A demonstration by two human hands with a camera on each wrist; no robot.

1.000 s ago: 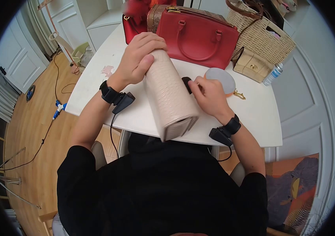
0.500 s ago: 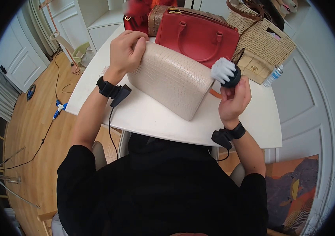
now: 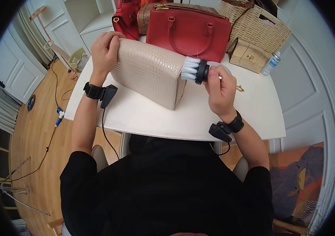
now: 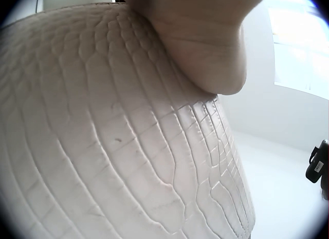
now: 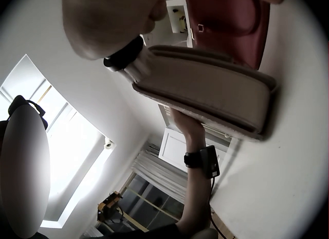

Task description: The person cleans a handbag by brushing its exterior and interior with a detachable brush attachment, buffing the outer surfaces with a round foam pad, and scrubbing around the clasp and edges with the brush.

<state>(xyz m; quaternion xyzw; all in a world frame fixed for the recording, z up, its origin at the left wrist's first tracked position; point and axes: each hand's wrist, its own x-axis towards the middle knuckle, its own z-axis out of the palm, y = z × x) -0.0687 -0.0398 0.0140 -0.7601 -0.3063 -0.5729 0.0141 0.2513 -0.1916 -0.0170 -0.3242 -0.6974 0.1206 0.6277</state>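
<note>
A cream, crocodile-embossed handbag (image 3: 147, 72) stands on the white table, its patterned panel filling much of the left wrist view. My left hand (image 3: 106, 53) grips its upper left corner, thumb over the front panel. In my right hand (image 3: 221, 92) is a round brush (image 3: 202, 72) with a black head and white bristles, held by its handle. The bristles overlap the bag's upper right corner in the head view. In the right wrist view, the brush bristles (image 5: 138, 72) are right at the end of the bag's top edge, with the gusseted side facing that camera.
Behind the cream bag stand a red handbag (image 3: 189, 37), a woven straw bag (image 3: 254, 25) and a small gold bag (image 3: 250, 57). A spray can (image 3: 271, 63) is at the back right, a gold chain (image 3: 239, 88) beside my right hand. Cables hang from both wrist cameras.
The cream bag has turned so its patterned panel faces forward, and has shifted left with my left hand. My right hand has raised the brush, then brought its bristles to the bag's upper right corner.
</note>
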